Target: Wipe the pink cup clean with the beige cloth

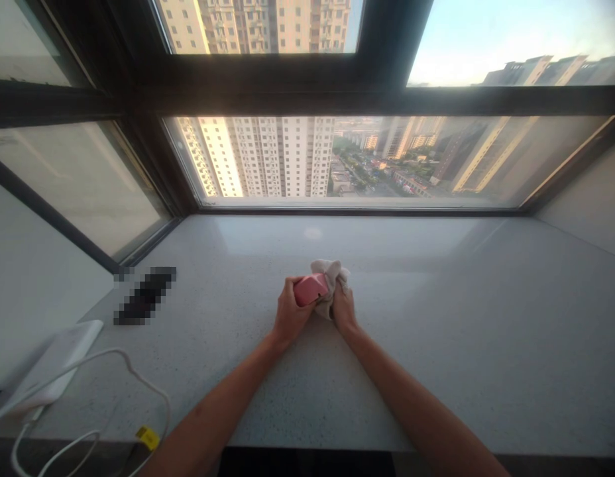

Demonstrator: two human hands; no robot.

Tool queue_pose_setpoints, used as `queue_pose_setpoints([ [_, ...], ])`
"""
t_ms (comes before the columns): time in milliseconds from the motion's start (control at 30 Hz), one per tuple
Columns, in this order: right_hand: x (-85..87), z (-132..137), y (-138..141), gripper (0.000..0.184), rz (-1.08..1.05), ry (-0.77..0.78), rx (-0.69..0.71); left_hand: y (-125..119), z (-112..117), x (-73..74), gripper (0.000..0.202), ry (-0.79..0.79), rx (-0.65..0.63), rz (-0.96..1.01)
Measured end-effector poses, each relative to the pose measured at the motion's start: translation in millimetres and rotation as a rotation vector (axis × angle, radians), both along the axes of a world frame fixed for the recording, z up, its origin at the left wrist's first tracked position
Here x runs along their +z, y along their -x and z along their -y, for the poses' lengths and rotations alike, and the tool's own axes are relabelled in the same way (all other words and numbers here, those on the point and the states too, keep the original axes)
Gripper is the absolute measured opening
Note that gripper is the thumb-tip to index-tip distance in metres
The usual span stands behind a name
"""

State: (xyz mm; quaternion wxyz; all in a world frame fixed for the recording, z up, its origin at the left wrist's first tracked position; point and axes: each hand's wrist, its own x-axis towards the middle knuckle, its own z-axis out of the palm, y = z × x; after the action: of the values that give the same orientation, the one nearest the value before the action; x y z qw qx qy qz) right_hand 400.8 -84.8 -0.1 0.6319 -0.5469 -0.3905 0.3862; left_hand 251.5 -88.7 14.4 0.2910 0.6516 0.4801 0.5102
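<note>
Over the middle of a pale speckled windowsill, my left hand [290,314] grips a small pink box-like object [309,290] with a shiny face; its exact kind I cannot make out. My right hand [344,309] is closed on a crumpled off-white cloth [330,270], just to the right. The cloth presses against the right end of the pink object and hides that end. Part of the cloth hangs down between my two hands. The fingers of my right hand are mostly covered by its folds.
The stone sill [461,344] runs up to a dark window frame [307,99]. A blurred-out dark item [146,296] lies at the left. Nearer, a white flat device [63,364] has white cables [138,377] with a yellow tag [148,437] beside my left forearm.
</note>
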Motion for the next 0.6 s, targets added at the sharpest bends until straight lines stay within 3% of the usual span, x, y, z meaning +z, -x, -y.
queue_pose_setpoints([
  [133,0.5,-7,-4,0.058,-0.151,0.008,0.12,2,-3,0.2,0.048,0.026,0.003,0.033],
  [267,6.4,-5,-5,0.061,-0.204,0.002,0.037,3,-10,-7.4,0.043,0.078,-0.071,0.046],
  [433,21.7,6,-20,0.05,0.162,-0.103,-0.106,-4,-13,-12.3,0.031,0.072,-0.19,-0.015],
  [600,31.0,18,-15,0.03,0.666,-0.381,0.018,-3,-3,-1.3,0.043,-0.035,-0.166,0.067],
])
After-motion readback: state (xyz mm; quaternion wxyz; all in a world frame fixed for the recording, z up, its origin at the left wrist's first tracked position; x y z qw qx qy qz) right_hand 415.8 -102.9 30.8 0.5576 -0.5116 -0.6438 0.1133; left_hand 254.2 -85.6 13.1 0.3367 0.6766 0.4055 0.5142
